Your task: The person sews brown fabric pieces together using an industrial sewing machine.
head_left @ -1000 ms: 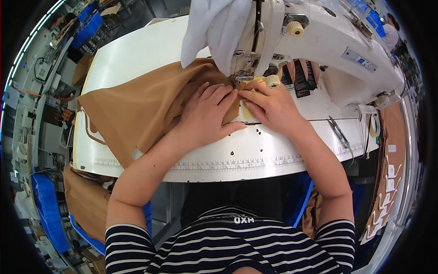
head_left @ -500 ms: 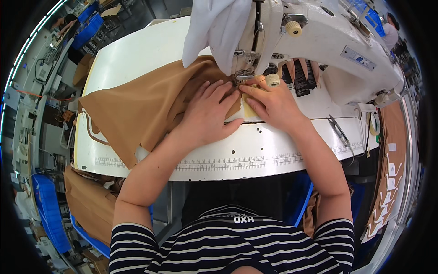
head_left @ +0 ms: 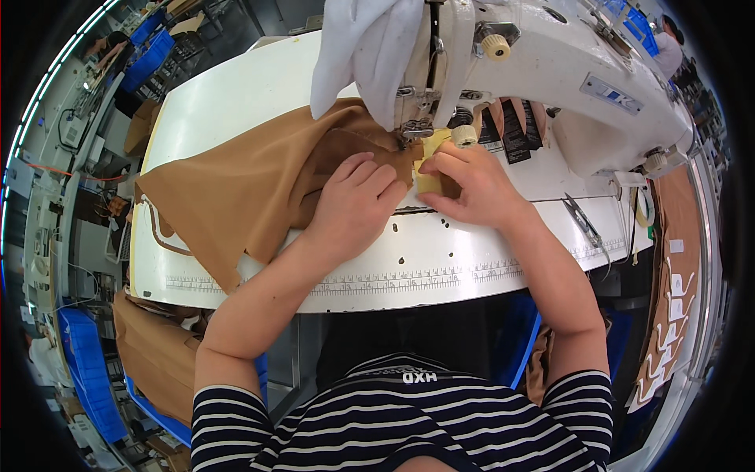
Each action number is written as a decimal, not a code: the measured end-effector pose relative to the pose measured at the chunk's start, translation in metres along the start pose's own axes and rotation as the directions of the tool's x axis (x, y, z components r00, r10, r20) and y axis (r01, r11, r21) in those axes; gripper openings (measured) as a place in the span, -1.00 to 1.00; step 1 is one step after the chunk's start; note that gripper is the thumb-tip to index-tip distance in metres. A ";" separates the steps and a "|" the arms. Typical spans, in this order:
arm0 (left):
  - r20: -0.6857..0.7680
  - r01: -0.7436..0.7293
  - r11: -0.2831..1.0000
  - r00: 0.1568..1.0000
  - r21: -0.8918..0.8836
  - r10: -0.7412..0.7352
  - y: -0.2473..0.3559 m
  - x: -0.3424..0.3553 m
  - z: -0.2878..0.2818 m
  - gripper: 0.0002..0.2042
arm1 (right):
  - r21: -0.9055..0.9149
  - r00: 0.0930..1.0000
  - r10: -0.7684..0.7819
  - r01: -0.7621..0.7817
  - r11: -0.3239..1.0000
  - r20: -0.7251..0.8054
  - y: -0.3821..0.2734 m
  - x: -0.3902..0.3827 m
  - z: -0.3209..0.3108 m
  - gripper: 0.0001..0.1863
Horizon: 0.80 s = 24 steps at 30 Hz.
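Head | left fingers [head_left: 351, 167] curled over brown cloth [head_left: 228, 181], grip unclear | right fingers [head_left: 444, 163] parted

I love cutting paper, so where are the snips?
In the head view, the snips lie on the right of the white table, beside the right forearm.

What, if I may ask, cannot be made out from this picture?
- Left hand: head view; its back hides whether it grips or only presses the brown cloth.
- Right hand: head view; its back hides its palm and anything held there.
- Stitching spot: head view; metal parts of the sewing machine cover it.
- Black tags: head view; the machine's arm covers their upper ends.
- Co-worker, upper right: head view; too small and blurred to read their action.
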<state>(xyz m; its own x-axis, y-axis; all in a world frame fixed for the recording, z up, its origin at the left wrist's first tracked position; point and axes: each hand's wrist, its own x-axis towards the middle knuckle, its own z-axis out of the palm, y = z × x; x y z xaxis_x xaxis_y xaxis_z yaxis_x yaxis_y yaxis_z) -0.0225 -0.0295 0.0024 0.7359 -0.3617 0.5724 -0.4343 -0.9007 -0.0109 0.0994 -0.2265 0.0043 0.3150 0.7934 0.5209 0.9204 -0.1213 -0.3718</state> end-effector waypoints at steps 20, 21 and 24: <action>-0.088 0.066 0.995 0.993 -0.077 -0.072 0.002 0.006 -0.001 -0.86 | -0.110 0.987 0.050 -0.068 0.992 -0.155 0.005 -0.002 0.009 -0.78; -0.089 0.063 0.995 0.994 -0.078 -0.070 0.003 0.006 0.000 -0.86 | -0.112 0.986 0.052 -0.070 0.991 -0.156 0.006 -0.003 0.009 -0.78; -0.106 0.026 0.997 0.994 -0.068 -0.033 0.001 0.006 0.000 -0.88 | -0.100 0.988 0.041 -0.056 0.993 -0.149 0.003 0.001 0.009 -0.77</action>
<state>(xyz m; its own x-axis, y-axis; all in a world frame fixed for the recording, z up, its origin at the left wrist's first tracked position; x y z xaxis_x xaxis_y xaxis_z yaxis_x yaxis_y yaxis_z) -0.0189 -0.0328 0.0056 0.6908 -0.3042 0.6559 -0.4494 -0.8913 0.0599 0.1002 -0.2204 -0.0035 0.3831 0.6902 0.6138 0.9198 -0.2242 -0.3220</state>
